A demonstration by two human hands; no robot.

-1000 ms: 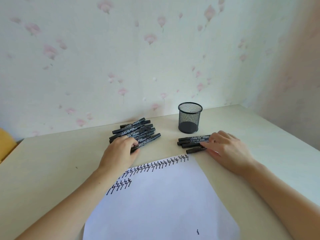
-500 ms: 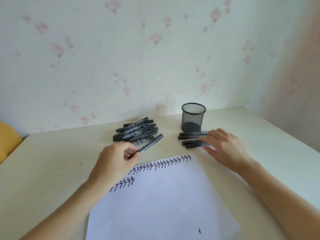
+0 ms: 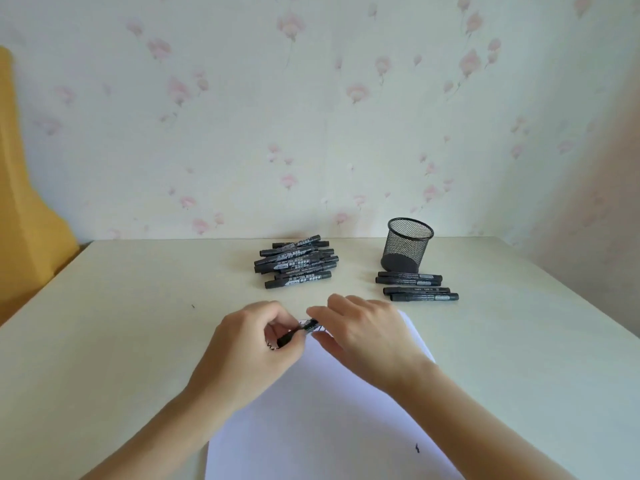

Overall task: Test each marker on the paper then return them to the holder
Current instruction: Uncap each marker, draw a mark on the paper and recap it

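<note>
Black plastic marker [image 3: 298, 332] is held between both hands above the near-left top corner of the white paper [image 3: 311, 410], which lies flat on the cream table [image 3: 121, 323]. The left hand [image 3: 249, 355] has fingers curled round the barrel's nearer end; the right hand [image 3: 367, 334] pinches the farther end with thumb and fingertips, the remaining fingers arched over it. Both wrists are raised slightly off the sheet and the forearms converge from the lower corners of the view. Judgement: the step in hand is uncapping, ahead of a test stroke. To do it well, the pull should run straight along the barrel's axis, with the left hand steady and the right drawing the cap away, so that the tip does not flick ink on the table or fingers. The cap should be retained in the right hand for prompt re-closing. The stroke belongs on bare paper beside the existing zigzag marks, which are mostly hidden under the hands. An untested pile of markers [image 3: 298, 263] lies behind the left hand, well apart from it. Four markers [image 3: 415, 287] lie in a row just in front of the mesh holder [image 3: 408, 245], which stands upright and appears empty. A small stray ink mark [image 3: 417, 447] sits low on the sheet.
</note>
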